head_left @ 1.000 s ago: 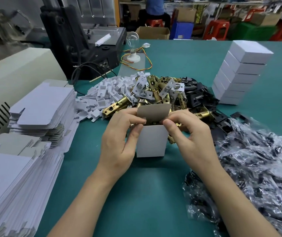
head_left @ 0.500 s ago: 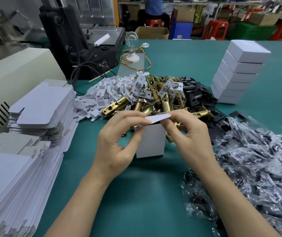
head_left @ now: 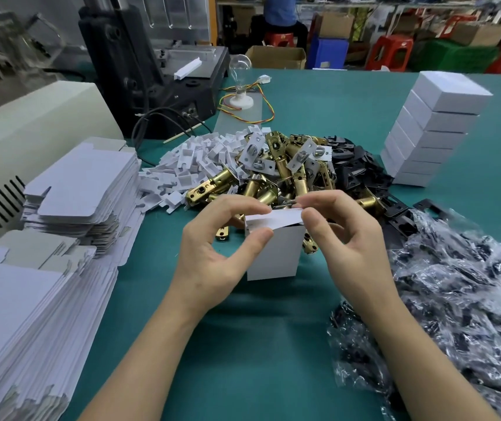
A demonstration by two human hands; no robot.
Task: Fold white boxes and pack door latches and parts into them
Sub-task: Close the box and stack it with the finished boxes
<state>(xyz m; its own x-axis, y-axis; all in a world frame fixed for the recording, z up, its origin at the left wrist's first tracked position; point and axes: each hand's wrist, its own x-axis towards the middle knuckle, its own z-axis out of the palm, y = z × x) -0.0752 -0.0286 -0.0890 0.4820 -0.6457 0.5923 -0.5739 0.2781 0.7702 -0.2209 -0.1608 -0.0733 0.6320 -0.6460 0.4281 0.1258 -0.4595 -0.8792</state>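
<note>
A small white box stands upright on the green table, its top flap folded nearly flat over the opening. My left hand grips the box's left side, thumb on the front face and fingers on the flap's left end. My right hand pinches the flap's right end. Just behind the box lies a heap of brass door latches, flanked by white plastic parts on the left and black plates on the right.
Stacks of flat white box blanks fill the left side. A stack of closed white boxes stands at the back right. Clear bags of dark parts cover the right. A black machine and a bulb sit behind.
The box's top flap, upright a second ago, has been folded down over the opening. Both hands stayed at the box's top corners.
</note>
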